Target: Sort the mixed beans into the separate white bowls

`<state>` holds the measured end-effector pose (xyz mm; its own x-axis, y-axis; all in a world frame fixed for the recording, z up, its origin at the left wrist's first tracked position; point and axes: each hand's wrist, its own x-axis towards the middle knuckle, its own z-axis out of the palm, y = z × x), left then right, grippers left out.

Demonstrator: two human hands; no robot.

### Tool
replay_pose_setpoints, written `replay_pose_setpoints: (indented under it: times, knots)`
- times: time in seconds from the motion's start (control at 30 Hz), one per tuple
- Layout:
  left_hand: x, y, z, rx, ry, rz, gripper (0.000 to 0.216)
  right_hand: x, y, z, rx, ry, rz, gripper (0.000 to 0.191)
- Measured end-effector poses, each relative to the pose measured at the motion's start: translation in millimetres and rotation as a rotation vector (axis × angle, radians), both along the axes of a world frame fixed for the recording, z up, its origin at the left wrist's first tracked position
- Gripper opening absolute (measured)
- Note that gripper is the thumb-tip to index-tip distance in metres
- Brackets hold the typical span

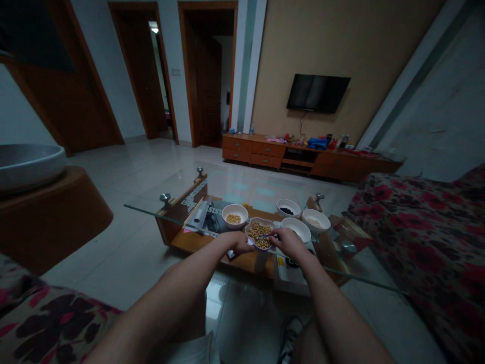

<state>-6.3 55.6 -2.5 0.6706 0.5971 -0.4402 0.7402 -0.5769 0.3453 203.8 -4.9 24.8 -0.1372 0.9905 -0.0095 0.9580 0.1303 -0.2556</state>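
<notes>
A pale purple-rimmed bowl (260,247) full of mixed tan and dark green beans sits near the front edge of the glass table. My left hand (241,243) grips its left rim. Over its right side, my right hand (285,241) pinches what looks like a small spoon (264,236), its end among the beans. Left of it stands a white bowl (235,224) with yellow beans. Beyond my right hand are a white bowl (304,232) whose inside is hard to make out, another bowl (288,202) with black beans, and a third bowl (322,223) with pale contents.
The glass tabletop (151,211) has thin, exposed edges. Chopsticks (194,211) show to the left. Below, a white box (291,278) stands by the wooden base. Flowered sofas (409,217) flank the table; a low cabinet (265,150) lies beyond.
</notes>
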Motion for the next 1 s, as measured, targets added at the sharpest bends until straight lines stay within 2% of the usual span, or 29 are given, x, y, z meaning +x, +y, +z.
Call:
replay_pose_setpoints:
  times: [0.3,0.67,1.0]
  knots:
    - [-1.3,4.7,-9.1,-0.036,-0.023,0.012,0.050,0.0,0.4,-0.4,-0.007,-0.011,-0.010,0.026]
    - [-2.2,2.5,-5.8,-0.105,-0.019,0.035,0.051,0.8,-0.2,-0.3,0.007,-0.024,-0.003,0.026]
    - [-0.3,-0.7,1.2,-0.032,-0.035,0.022,0.044,0.2,0.3,1.4,0.002,-0.015,0.016,0.026]
